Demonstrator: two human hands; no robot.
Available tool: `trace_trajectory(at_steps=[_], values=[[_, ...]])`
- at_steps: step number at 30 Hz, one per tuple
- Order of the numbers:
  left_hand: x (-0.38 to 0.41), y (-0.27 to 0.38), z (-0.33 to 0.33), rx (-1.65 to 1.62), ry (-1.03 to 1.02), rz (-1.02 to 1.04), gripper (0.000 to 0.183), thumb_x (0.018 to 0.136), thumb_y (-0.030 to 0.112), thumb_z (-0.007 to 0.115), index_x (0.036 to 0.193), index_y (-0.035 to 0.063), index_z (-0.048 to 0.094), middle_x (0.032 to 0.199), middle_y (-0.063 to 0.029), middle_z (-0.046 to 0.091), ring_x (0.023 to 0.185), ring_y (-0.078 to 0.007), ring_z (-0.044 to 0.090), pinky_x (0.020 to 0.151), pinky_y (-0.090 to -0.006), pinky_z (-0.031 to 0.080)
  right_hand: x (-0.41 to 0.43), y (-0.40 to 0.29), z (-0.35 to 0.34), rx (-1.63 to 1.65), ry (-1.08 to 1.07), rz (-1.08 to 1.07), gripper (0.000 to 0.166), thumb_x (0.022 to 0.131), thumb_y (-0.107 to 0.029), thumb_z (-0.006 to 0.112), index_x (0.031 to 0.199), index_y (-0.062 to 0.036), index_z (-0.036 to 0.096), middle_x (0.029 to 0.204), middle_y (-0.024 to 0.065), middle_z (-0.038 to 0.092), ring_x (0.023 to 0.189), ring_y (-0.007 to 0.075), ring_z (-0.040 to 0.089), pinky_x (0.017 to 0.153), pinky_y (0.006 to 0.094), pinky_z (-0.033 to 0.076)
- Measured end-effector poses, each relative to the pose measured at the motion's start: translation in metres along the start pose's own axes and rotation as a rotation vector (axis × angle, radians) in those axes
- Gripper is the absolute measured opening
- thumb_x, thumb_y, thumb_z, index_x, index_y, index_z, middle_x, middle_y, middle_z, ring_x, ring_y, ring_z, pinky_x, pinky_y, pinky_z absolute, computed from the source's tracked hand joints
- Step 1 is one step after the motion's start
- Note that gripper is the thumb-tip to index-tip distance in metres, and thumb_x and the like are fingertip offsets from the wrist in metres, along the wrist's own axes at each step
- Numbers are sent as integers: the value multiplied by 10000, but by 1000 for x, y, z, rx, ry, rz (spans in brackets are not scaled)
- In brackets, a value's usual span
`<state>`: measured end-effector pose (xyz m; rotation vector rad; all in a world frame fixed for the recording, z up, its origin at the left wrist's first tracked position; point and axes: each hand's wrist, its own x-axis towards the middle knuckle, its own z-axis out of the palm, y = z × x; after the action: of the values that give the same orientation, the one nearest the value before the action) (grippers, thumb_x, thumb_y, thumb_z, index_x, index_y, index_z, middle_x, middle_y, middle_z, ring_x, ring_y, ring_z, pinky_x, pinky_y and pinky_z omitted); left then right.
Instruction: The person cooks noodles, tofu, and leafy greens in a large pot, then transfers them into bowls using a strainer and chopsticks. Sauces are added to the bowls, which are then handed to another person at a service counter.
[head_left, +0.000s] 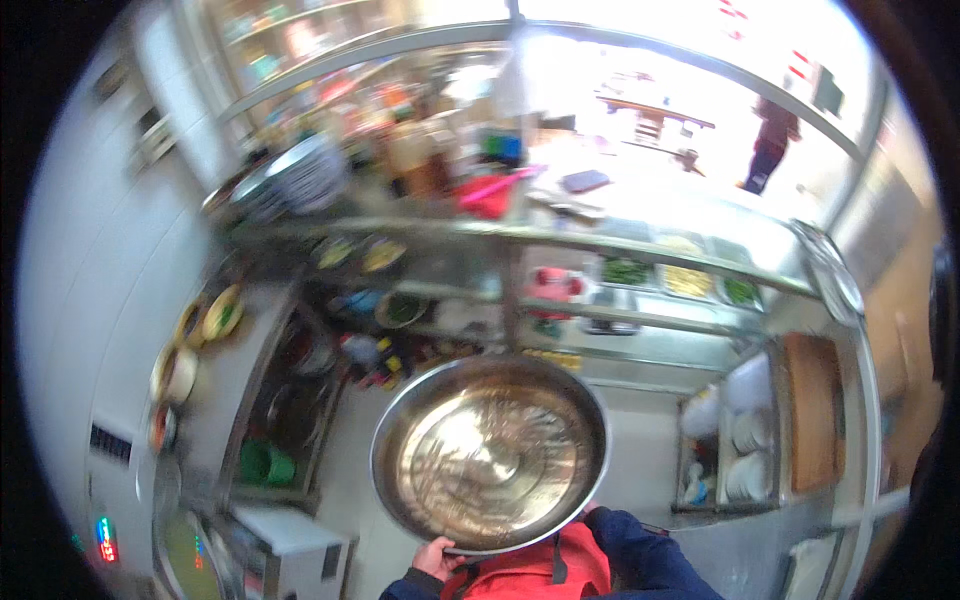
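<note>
A large round metal basin fills the lower middle of the view, held level before my red apron. My left hand grips its near rim at the lower left, thumb over the edge. At the near right rim is my right hand, mostly hidden by the basin and my dark sleeve; a little of the fingers shows at the edge. The basin's shiny inside shows ring-shaped reflections; whether a little liquid lies in it, I cannot tell.
Left stands a sink counter holding a green container, with bowls beside it. Ahead are metal shelves with stacked plates and food trays. A wooden board and dish compartments are at right. A person stands far off.
</note>
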<state>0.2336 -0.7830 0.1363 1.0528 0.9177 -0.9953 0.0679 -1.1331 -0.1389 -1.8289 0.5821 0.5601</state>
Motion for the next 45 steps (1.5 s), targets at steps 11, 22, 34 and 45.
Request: trace_trajectory(at_steps=[11, 22, 34, 45], values=[[-82, -77, -71, -171, -301, 393, 230, 844, 162, 610, 1022, 19, 635, 888, -76, 679, 743, -180, 658, 578, -316, 561, -47, -121, 56, 314, -167, 140, 307, 905, -286, 557, 1077, -45, 638, 1072, 113, 661, 959, 257, 616, 829, 391, 494], [-154, -88, -250, -664, -525, 583, 308, 910, 187, 533, 1135, -22, 558, 971, -151, 676, 780, -303, 698, 599, -324, 562, -41, -400, 257, 634, -382, -343, 262, 930, -261, 553, 1012, -26, 635, 1038, 76, 648, 911, 185, 596, 780, 359, 490], [-169, -131, -522, -826, -429, 878, 1077, 826, 821, 48, 1413, -17, 386, 1317, -260, 528, 835, -301, 687, 652, -314, 560, -103, -666, 642, 203, -525, -1255, 232, 822, -216, 746, 857, -17, 631, 795, 6, 624, 705, 99, 545, 662, 249, 450], [-88, -305, -691, -1333, -145, 750, 784, 917, 662, 388, 1331, 0, 456, 1266, -282, 548, 939, -372, 640, 754, -371, 547, -95, -603, 872, -389, -376, -1396, 349, 632, -289, 828, 725, -5, 648, 660, 163, 643, 615, 311, 641, 596, 373, 506]])
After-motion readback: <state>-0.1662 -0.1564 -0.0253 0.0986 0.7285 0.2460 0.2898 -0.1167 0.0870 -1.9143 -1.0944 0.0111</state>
